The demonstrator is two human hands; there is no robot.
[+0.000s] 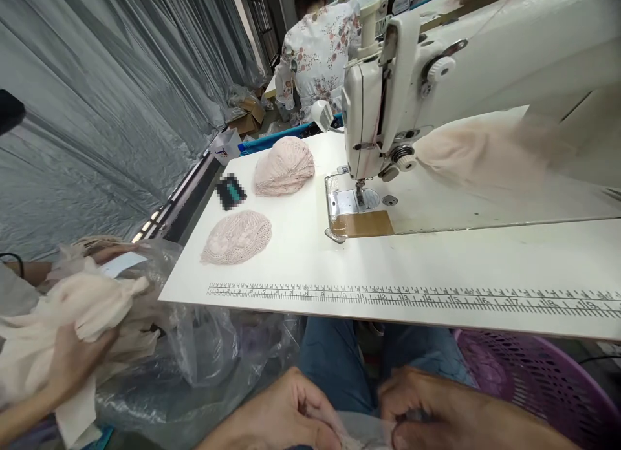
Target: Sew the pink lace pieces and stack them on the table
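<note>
Low in the head view, over my lap, my left hand point(303, 411) is closed on one side of a sheer pale fabric piece point(365, 425). The opposite side is pinched by my right hand point(417, 401), its fingers curled. The lower part of the fabric runs out of the frame. Above my hands is the white sewing table point(291, 278) with a printed ruler point(412, 298) along its front edge. A flat pink lace piece point(237, 236) lies at the table's left, in front of a stack of pink lace cups point(286, 165).
The sewing machine point(361, 114) stands over the table, pale fabric point(485, 149) behind its needle. A co-worker's hand point(80, 356) holds cream fabric point(87, 298) at left, above clear plastic point(204, 346). A purple basket point(543, 372) is at right. Another person point(317, 52) sits ahead.
</note>
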